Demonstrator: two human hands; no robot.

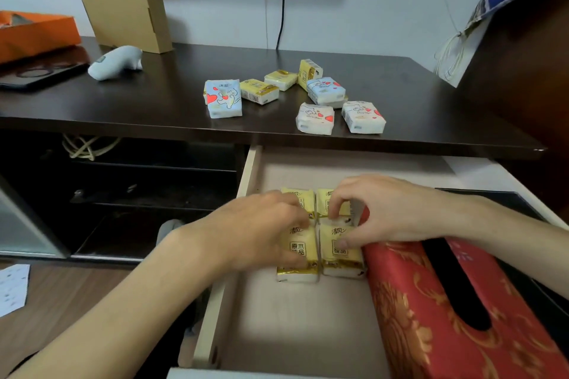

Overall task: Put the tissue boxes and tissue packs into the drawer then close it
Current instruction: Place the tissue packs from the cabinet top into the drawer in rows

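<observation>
hands are resting on four yellow tissue packs (320,243) in the open drawer (246,181): left hand (261,231) is lying loose over them, right hand (378,209) is pinching one, red tissue box (431,317) just beside its wrist.

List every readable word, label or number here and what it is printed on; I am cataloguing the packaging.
"清风": brand at the top of the near-left yellow tissue pack in the drawer, and of the near-right yellow tissue pack.
"原木 纯品": boxed label on the near-left pack.
Print on the heart-patterned packs and yellow packs on the desk: too small or blurred to read.
</observation>
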